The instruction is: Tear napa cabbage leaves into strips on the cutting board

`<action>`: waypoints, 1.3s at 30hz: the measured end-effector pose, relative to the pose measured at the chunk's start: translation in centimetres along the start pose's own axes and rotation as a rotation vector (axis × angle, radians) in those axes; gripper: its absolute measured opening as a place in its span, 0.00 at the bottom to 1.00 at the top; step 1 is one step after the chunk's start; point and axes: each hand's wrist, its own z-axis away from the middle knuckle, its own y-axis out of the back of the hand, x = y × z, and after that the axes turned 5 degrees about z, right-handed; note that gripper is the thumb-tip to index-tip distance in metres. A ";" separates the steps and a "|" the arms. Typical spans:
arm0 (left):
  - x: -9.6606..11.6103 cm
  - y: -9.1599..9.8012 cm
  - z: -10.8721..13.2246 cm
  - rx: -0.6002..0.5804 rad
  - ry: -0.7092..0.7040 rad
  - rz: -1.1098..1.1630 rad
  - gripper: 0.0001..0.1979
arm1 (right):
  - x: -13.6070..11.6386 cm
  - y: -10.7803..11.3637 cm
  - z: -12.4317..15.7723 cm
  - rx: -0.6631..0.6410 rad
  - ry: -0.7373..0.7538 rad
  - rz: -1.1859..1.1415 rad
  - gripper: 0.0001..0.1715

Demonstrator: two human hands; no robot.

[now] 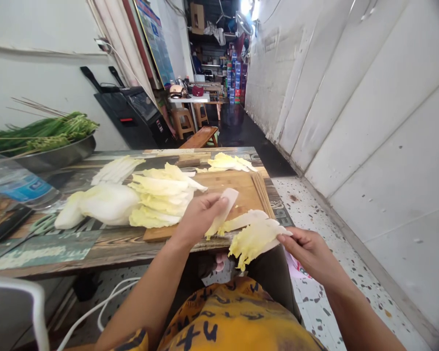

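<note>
My left hand (207,214) is closed in a pinch on a strip of napa cabbage leaf (227,204), its white end up and yellow end down. Low on the right, my right hand (307,251) pinches the white ends of a fanned bunch of cabbage pieces (258,239); whether a skewer runs through them I cannot tell. Both hands are over the near edge of the wooden cutting board (237,185). Cut yellow cabbage leaves (164,195) are stacked on the board's left part. Thin bamboo skewers (262,194) lie along its right edge.
Left of the board are a cabbage head (108,202), a water bottle (29,187), a black-handled knife (7,225) and a metal bowl of greens (58,153). More cabbage pieces (230,162) lie at the far edge. A white wall (369,122) stands right.
</note>
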 end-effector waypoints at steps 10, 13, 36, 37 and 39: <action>-1.1 -0.1 -0.5 -0.089 0.140 0.180 0.18 | 1.1 -0.4 -1.6 -0.079 -0.165 -0.279 0.24; -1.2 0.1 -0.5 -0.036 0.124 0.149 0.19 | 1.3 -0.5 -1.5 -0.110 -0.151 -0.272 0.23; -1.0 0.3 -0.3 -0.069 0.183 0.217 0.17 | 0.2 -0.6 -1.5 -0.129 -0.100 -0.146 0.21; -0.9 0.3 -0.3 -0.071 0.183 0.218 0.17 | 0.2 -0.6 -1.5 -0.135 -0.096 -0.152 0.21; -0.9 0.3 -0.3 -0.076 0.182 0.221 0.18 | 0.2 -0.6 -1.5 -0.146 -0.091 -0.175 0.20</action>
